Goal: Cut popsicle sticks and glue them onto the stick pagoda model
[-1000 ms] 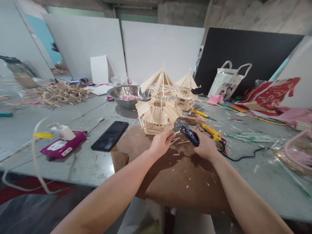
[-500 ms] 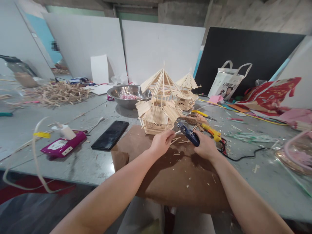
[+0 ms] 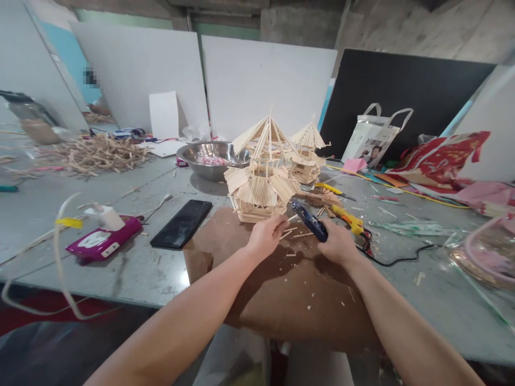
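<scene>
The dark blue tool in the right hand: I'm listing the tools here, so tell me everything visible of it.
The dark blue tool, resembling pliers, has a small head and handles, possibly plastic-covered. The right hand grips its handle end. It slants leftward and away over the brown sheet, head near the stick in the left hand; contact is unclear.

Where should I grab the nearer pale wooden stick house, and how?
Probably by the low, broad base of the nearer pale wooden stick house, coming in low from its left and right sides, under the overhanging lower roof. The house stands upright, and its pointed top roof is thin, gappy sticks that look delicate.
</scene>
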{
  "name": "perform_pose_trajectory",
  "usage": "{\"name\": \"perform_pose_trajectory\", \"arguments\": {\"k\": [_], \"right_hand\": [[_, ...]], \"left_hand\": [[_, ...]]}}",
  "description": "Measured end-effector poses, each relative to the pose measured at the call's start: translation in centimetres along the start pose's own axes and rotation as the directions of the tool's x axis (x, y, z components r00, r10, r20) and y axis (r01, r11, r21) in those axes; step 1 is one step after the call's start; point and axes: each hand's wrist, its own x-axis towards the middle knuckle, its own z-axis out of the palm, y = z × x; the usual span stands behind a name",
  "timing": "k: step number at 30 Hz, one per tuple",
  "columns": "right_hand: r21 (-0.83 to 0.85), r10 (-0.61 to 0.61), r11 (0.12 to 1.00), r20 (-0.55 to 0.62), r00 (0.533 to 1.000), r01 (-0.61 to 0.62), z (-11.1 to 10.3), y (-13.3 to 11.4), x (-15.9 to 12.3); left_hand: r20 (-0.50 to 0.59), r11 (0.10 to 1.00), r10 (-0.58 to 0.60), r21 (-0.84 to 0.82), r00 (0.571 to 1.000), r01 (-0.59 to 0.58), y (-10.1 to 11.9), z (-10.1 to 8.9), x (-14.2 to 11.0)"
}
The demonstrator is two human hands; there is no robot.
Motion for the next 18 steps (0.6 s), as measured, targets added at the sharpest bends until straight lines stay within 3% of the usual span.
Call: {"name": "perform_pose_trajectory", "arguments": {"k": [13, 18], "right_hand": [[-0.064, 0.018, 0.998, -0.021, 1.0, -0.019, 0.5, -0.04, 0.04], [-0.058, 0.079, 0.995, -0.045, 0.996, -0.082, 0.73, 0.33, 0.26]], "left_hand": [[0.01, 1.0, -0.023, -0.002, 1.0, 0.023, -0.14, 0.03, 0.01], [0.017, 0.998, -0.064, 0.014, 0.998, 0.064, -0.25, 0.06, 0.07]]}}
